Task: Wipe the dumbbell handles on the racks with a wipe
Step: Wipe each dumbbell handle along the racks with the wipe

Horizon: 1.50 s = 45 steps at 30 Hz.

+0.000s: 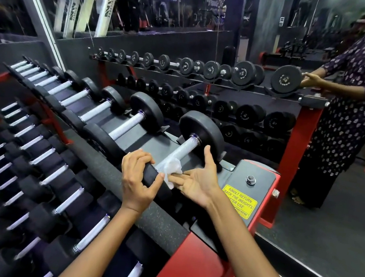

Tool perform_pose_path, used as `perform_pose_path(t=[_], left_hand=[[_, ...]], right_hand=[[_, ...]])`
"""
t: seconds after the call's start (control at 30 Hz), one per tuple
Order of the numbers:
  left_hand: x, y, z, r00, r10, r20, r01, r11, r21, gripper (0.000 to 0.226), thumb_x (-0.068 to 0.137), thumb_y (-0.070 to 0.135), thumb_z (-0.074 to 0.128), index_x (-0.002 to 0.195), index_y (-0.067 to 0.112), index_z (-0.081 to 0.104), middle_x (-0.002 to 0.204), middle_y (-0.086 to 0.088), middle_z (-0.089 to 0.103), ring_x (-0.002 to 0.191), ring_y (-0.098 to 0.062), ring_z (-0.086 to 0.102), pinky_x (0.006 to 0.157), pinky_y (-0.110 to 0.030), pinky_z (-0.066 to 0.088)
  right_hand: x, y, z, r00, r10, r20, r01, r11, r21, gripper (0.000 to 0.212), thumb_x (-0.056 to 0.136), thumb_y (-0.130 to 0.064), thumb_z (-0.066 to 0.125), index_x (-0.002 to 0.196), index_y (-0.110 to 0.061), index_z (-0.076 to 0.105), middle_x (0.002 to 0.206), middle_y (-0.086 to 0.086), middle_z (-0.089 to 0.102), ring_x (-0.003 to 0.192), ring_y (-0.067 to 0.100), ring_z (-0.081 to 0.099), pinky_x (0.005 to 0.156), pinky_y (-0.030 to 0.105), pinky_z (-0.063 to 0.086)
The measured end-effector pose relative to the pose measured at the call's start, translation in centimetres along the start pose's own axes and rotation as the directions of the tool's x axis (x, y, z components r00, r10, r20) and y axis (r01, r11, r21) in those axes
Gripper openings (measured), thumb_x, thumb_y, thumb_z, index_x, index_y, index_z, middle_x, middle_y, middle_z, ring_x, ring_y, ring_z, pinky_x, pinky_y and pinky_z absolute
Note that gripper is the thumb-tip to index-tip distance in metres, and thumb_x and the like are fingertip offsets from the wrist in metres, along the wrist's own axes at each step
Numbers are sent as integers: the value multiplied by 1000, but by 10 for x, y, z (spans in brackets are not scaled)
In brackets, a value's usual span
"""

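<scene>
White and crumpled, the wipe (172, 167) lies on the knurled dumbbell handle (181, 151) between your hands. Your left hand (139, 177) curls over the near black weight head (156, 177); your right hand (196, 180) is spread, fingertips touching the wipe.

Yellow sticker (239, 202) at 4 o'clock, printed "KINDLY RETURN BACK THE WEIGHTS AFTER USE", on a grey plate beside a hex bolt (250, 179). Mirror wall (149, 0) at 12 o'clock reflecting white upright posts (108, 2). Second person (354, 111) in a patterned dark garment at 2 o'clock, standing on dark floor (325, 247).
</scene>
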<state>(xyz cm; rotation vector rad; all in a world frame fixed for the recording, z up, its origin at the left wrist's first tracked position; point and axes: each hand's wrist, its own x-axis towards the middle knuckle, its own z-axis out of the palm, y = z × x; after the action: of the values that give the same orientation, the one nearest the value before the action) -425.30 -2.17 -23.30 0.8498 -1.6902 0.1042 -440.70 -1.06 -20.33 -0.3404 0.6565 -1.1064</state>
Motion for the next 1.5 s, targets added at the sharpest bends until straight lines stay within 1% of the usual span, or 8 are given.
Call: perform_pose_path(t=[0.07,0.17,0.33,0.63,0.9,1.03,1.2,1.5], left_hand=[[2,1,0,1000,1,1,-1,1000,3,26,78,31,61,96,15,52,97,-16,59,104,-24,49,92,-42,41],[0,0,-1,1000,-3,0,3,1000,13,29,78,30,63,93,5,59,98,-15,60,103,-22,50,90,-46,42],[-1,3,-2,1000,0,20,0,1000,0,27,78,30,62,94,8,58,101,-12,60,104,-21,49,93,-40,41],[0,1,-4,999,-38,39,38,999,-4,27,78,31,60,95,10,56,99,-13,59,105,-23,48,98,-26,34],[0,2,-2,999,-31,30,30,999,30,34,79,32,61,86,-1,61,97,-14,60,103,-26,50,94,-40,40],[-1,2,-2,1000,-6,13,6,1000,19,32,79,32,61,88,1,60,97,-14,60,105,-28,50,94,-42,41],[0,-2,0,1000,-16,5,16,1000,26,35,79,32,61,84,-3,61,94,-15,60,102,-26,50,92,-40,40],[0,-1,0,1000,-20,9,20,1000,-19,26,78,31,61,97,16,51,98,-14,59,105,-27,49,99,-28,35]], right_hand=[[-3,-3,12,999,3,38,-7,993,118,120,73,-81,37,142,11,5,140,29,35,90,36,66,74,35,53],[2,2,37,998,9,62,-8,1000,-7,94,80,-71,41,116,14,54,112,19,63,93,24,65,89,24,44],[-3,5,31,976,-157,-151,87,918,-387,22,89,-23,55,103,-9,45,79,7,49,36,10,52,43,19,33],[-14,2,25,956,-182,-230,59,888,-455,25,92,-24,47,107,-6,41,72,6,45,27,9,48,51,24,36],[-15,11,31,993,-36,-115,32,999,-42,46,98,-35,36,81,7,46,61,15,63,41,19,61,60,30,48],[-12,12,20,984,-76,-161,74,997,-18,68,96,-42,39,137,8,16,110,28,56,56,27,65,65,35,49],[-8,14,22,994,-23,-102,18,999,-49,39,96,-26,42,75,6,49,55,13,60,39,17,58,41,20,47],[23,11,17,778,-420,-467,426,900,-99,15,78,13,61,68,1,60,43,4,56,34,6,51,41,15,44]])
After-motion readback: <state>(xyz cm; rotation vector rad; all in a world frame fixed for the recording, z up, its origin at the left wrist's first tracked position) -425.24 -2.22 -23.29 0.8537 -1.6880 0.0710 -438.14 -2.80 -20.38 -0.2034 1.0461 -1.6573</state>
